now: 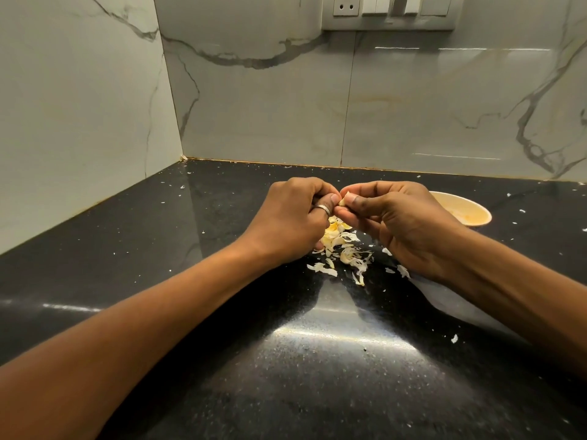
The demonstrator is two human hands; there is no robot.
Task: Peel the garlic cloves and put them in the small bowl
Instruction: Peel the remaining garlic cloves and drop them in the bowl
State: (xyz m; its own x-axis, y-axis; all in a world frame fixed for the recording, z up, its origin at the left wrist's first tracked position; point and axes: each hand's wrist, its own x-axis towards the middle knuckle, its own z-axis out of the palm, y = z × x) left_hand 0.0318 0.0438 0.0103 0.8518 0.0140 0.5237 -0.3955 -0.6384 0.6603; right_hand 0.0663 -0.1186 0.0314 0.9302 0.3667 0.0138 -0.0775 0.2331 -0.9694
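Pinching one garlic clove (343, 202) between both hands, I hold it up off the black counter (206, 312), near the middle of my view. My left hand (292, 217) is curled, its thumb tip pressed to the clove's left side, with a silver ring (322, 209) on that thumb. My right hand (400, 223) grips the clove from the other side, thumb on top and fingers curled beneath it. Only a small pale bit of the clove shows between the fingertips, so I cannot tell how much skin is on it.

At six o'clock from the clove, a heap of papery peels (343, 246) lies on the counter right under my hands. The peels are white and yellowish, with loose flakes scattered farther out. The small bowl (470, 214) stands at three o'clock from the clove, just behind my right hand, which hides its near left part. Its inside looks yellowish, and I cannot tell what lies in it. At about five o'clock, a white thing (444, 300) shows from under my right forearm, mostly covered, and I cannot tell what it is.

Marbled wall tiles (270, 106) rise behind the counter at twelve o'clock and along the left at nine o'clock. A socket panel (390, 11) sits high at one o'clock.
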